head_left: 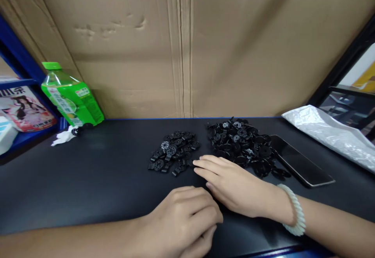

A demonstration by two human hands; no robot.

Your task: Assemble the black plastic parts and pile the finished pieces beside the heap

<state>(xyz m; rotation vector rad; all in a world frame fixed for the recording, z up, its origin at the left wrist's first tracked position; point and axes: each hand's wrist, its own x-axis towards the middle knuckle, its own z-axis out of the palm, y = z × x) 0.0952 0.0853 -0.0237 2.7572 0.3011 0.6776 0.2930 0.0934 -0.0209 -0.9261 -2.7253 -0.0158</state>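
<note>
My left hand [187,221] is closed low over the front of the table, its fingers curled under, so what they hold, if anything, is hidden. Just beyond it, my right hand [230,181] lies low with its fingers stretched out to the left and a pale beaded bracelet on the wrist. Its fingertips reach the right edge of a small pile of black plastic clips with round perforated heads [172,150]. Behind the right hand is a larger heap of round black plastic parts [241,140].
A phone [301,160] lies right of the heap, near a silvery plastic bag [331,133]. At the far left stand a green drink bottle [73,97] and a crumpled white tissue [64,136] with black parts beside it. A cardboard wall [131,54] closes off the back.
</note>
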